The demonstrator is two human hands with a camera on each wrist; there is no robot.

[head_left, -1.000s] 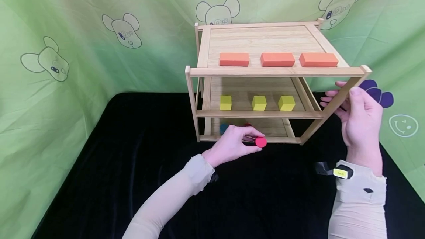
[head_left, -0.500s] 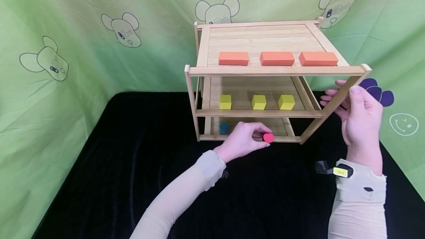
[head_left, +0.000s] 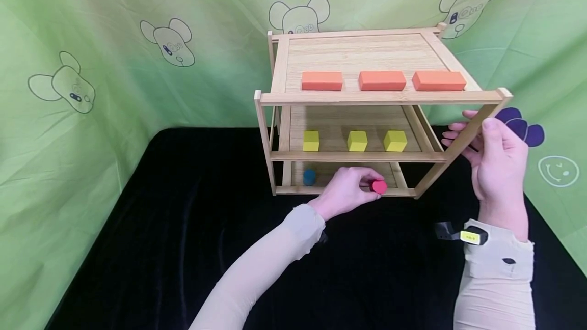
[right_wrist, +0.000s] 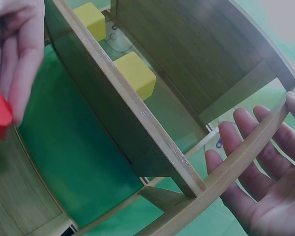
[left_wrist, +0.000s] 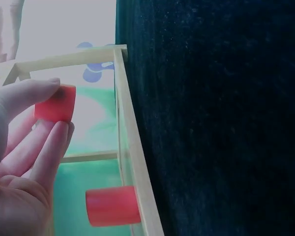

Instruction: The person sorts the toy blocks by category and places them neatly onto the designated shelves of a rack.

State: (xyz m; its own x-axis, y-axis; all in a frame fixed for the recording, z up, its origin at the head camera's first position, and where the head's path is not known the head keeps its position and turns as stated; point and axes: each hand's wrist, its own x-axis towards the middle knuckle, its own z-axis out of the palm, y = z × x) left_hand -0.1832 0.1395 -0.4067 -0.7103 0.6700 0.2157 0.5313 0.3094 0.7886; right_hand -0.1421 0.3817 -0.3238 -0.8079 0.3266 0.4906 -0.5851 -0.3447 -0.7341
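My left hand [head_left: 346, 192] pinches a red cylinder [head_left: 378, 187] between thumb and fingers, at the front right of the bottom tier of a wooden shelf [head_left: 380, 98]. In the left wrist view a second red cylinder [left_wrist: 113, 206] sits on that tier near the front rail; the left hand hides it in the head view. A blue cylinder [head_left: 309, 177] is at the tier's left. At the shelf's right front post, my right hand [head_left: 500, 172] holds on with the thumb in front and the fingers behind, as the right wrist view [right_wrist: 270, 172] also shows.
Three yellow cubes [head_left: 357, 141] line the middle tier. On the top tier stand three orange-red blocks [head_left: 382, 81]. A black cloth [head_left: 220, 248] covers the table, and a green printed curtain [head_left: 220, 65] hangs behind and at the sides.
My left hand has moved right along the bottom tier's front and slightly up, carrying the red cylinder. The blue cylinder has come into full sight. My right hand stays at the post.
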